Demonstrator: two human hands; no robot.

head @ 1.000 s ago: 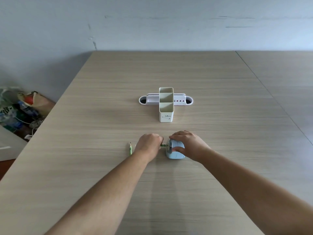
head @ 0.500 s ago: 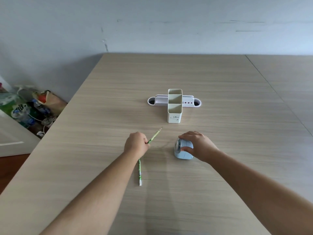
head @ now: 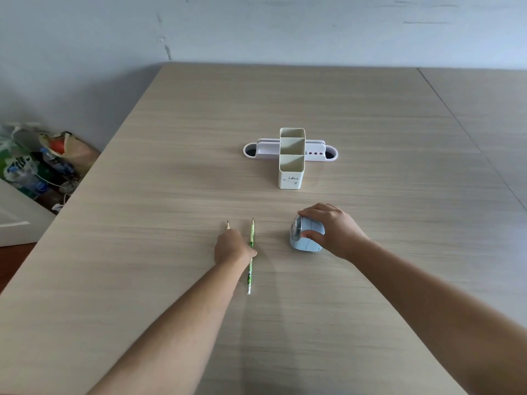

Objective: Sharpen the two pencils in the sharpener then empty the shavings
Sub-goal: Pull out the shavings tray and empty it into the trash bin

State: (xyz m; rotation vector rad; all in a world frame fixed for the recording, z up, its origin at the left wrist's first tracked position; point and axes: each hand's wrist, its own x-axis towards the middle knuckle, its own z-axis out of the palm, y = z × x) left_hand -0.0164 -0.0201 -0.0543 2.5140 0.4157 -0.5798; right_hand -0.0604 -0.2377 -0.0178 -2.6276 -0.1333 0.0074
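A light blue pencil sharpener (head: pixel 304 246) lies on the wooden table (head: pixel 171 172), its clear round end facing left. My right hand (head: pixel 333 229) rests over it and grips it. Left of it, a green patterned pencil (head: pixel 251 235) lies flat, its sharp tip pointing away from me. My left hand (head: pixel 232 248) is closed beside that pencil, touching it. The sharp tip of a second pencil (head: pixel 227 225) sticks out beyond the knuckles. The rest of that pencil is hidden under my hand and forearm.
A cream desk organiser (head: pixel 291 172) with open compartments stands behind the sharpener, against a long white holder (head: pixel 261 149). Bags and bottles (head: pixel 42 163) lie on the floor past the table's left edge. A seam runs along the table's right side.
My left hand pulled the pencil out of the sharpener, swung it left, and brought it down beside the other pencil. My right hand stayed on the sharpener.
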